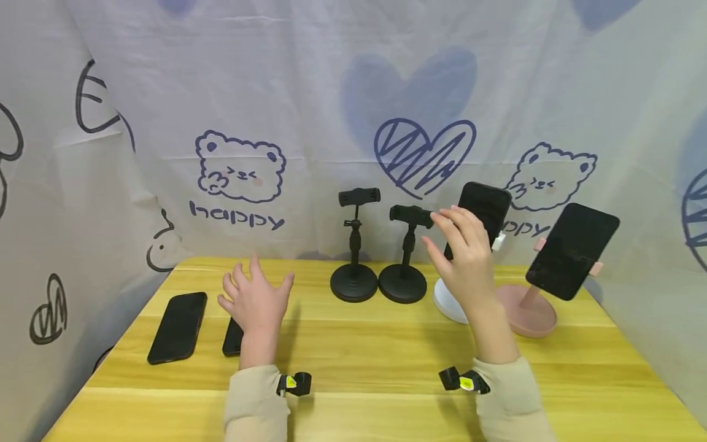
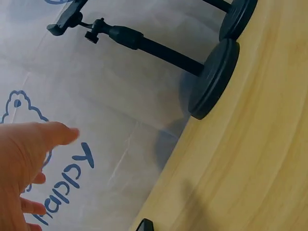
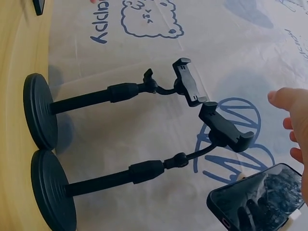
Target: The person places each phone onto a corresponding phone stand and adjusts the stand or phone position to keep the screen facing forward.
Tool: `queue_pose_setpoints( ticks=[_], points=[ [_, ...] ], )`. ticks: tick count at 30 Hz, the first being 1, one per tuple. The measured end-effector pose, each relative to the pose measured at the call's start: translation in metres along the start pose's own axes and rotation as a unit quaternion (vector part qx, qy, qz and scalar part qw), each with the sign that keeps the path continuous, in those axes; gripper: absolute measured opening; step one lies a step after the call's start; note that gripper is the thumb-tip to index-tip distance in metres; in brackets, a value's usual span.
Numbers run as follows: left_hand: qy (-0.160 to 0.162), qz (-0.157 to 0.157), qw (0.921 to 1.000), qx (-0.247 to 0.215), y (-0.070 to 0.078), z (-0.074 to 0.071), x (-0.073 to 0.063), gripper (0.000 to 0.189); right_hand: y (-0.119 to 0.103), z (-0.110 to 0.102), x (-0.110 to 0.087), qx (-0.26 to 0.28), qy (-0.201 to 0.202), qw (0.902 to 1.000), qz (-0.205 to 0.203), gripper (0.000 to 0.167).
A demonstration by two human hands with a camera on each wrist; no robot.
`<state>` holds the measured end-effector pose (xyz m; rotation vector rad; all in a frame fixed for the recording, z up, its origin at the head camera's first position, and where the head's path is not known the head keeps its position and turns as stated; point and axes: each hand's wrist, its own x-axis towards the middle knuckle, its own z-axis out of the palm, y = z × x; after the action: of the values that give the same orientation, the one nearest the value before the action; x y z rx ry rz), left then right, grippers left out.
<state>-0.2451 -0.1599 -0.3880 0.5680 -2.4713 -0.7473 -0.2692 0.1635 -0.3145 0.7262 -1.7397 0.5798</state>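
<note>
My left hand [image 1: 255, 301] hovers with spread fingers over a black phone [image 1: 233, 339] lying on the table, partly hidden beneath it. Left of that lies another black phone [image 1: 178, 328], screen up. In the head view my right hand [image 1: 466, 258] is raised, fingers apart, overlapping a phone [image 1: 486, 205] mounted on a white stand [image 1: 450, 302]. Two black phone stands [image 1: 355, 283] [image 1: 402, 285] with no phone in their clamps stand side by side between my hands. Neither hand holds anything; the right wrist view shows the right thumb and fingers separated in the air.
On the far right a pink stand [image 1: 527, 313] carries a tilted black phone [image 1: 574, 252]. A printed cloth [image 1: 320, 153] with hearts and bears hangs right behind the wooden table [image 1: 359, 393]. Another cloth side stands at the left.
</note>
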Motion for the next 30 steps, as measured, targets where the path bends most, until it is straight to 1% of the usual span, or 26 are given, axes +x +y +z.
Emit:
queue_pose_setpoints(
  ticks=[2, 5, 8, 11, 16, 21, 27, 30],
  points=[
    [-0.009, -0.004, 0.9999, 0.008, -0.003, 0.003, 0.001, 0.084, 0.002, 0.001, 0.001, -0.005, 0.001, 0.9998, 0.017, 0.04],
    [-0.021, -0.013, 0.9996, 0.014, -0.005, 0.005, 0.004, 0.086, 0.005, 0.002, 0.003, -0.016, 0.009, 0.9994, 0.031, 0.04],
    [-0.04, -0.031, 0.9985, 0.022, -0.008, 0.006, 0.007, 0.088, 0.008, 0.002, 0.005, -0.024, 0.01, 0.999, 0.037, 0.041],
    [-0.055, -0.046, 0.9969, 0.031, -0.013, 0.006, 0.008, 0.089, 0.009, 0.003, 0.005, -0.029, 0.0, 0.9988, 0.039, 0.042],
    [-0.069, -0.06, 0.9952, 0.036, -0.023, 0.007, 0.009, 0.09, 0.011, 0.01, 0.003, -0.044, -0.023, 0.9982, 0.033, 0.043],
    [-0.076, -0.071, 0.9935, 0.047, -0.035, 0.015, 0.006, 0.089, 0.013, 0.02, -0.001, -0.061, -0.049, 0.9969, 0.015, 0.044],
    [-0.087, -0.089, 0.9912, 0.045, -0.048, 0.023, 0.003, 0.082, 0.012, 0.029, -0.007, -0.071, -0.074, 0.9946, 0.014, 0.046],
    [-0.098, -0.1, 0.9891, 0.045, -0.05, 0.026, 0.003, 0.08, 0.011, 0.03, -0.008, -0.077, -0.08, 0.9937, 0.013, 0.045]
  ],
)
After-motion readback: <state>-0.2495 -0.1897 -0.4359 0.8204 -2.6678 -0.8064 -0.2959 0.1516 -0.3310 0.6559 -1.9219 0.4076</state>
